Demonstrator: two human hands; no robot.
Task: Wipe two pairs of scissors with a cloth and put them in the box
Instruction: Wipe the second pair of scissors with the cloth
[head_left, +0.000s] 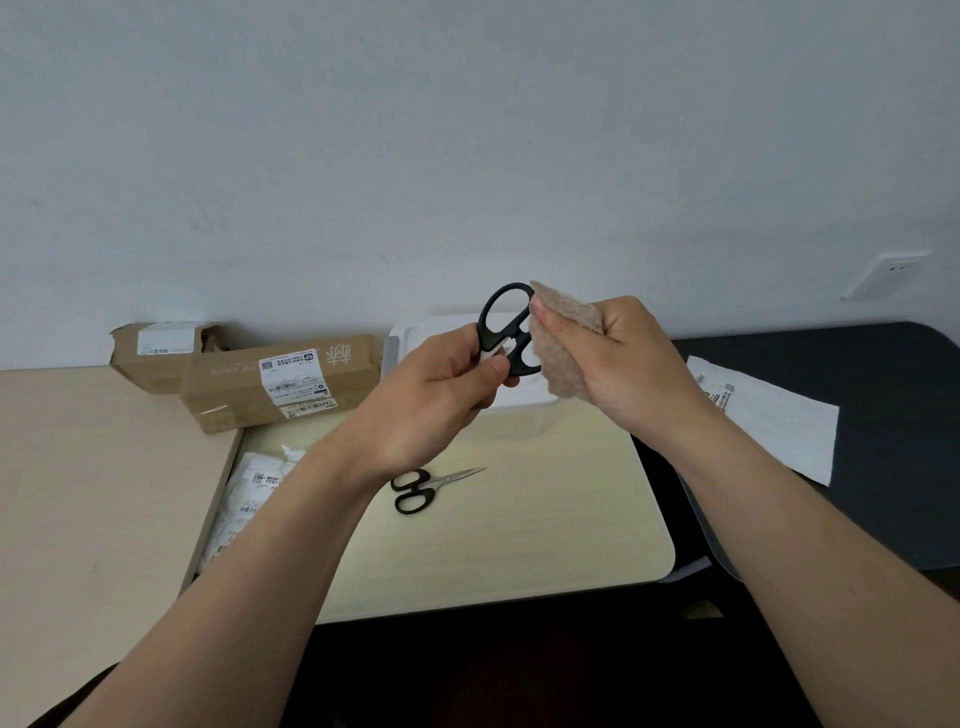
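Lighting even, soft, moderately bright; wall (467, 130) dims toward upper corners; table (519, 545) edges bow from wide-angle distortion; focus slightly soft throughout.

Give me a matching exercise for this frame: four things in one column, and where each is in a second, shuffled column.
Things:
1. large scissors
2. small scissors
3. cloth
4. white box

Places:
A. held in the right hand
B. lying on the pale mat
C. behind both hands, partly hidden
D. held in the left hand

Pairs: 1-D, 2-B, 3-A, 4-C
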